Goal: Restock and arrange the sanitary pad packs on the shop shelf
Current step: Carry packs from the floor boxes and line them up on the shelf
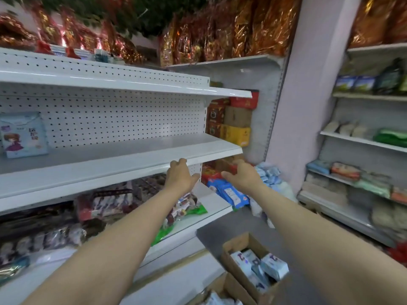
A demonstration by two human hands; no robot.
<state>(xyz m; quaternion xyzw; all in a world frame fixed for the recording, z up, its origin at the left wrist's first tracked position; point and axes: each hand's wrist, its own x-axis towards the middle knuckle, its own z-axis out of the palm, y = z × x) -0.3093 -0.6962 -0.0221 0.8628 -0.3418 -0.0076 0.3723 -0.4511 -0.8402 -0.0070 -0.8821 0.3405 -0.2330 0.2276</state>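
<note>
One pad pack (23, 135) — pale blue, with a cartoon girl on its face — stands upright on the middle shelf (123, 155) at the far nine o'clock side of the view, its back to the pegboard panel (123, 119). More pale packs (274, 266) lie jumbled in an open cardboard box (239, 280) on the floor at five o'clock.

The left hand (179, 176) reaches to the front lip of the middle shelf near its right end, fingers bent against the lip and thumb splayed toward three o'clock. Whether it grips the lip I cannot tell. The right hand (241, 176) is just beside it at three o'clock, not touching it, with fingers curled. Something red shows at the fingertips, but the blur hides whether it is held.

At six o'clock of the right hand a blue pack (230, 193) lies tilted at the right end of the lower shelf (211, 208). At three o'clock of that hand is a heap of pale blue packs (267, 172).

Dark snack bags (105, 204) crowd the lower shelf. Stacked cartons (233, 126) sit at one o'clock of the hands, gold foil bags (242, 29) line the top at twelve, and side shelving (356, 140) — stocked with blurred goods — fills three o'clock.
</note>
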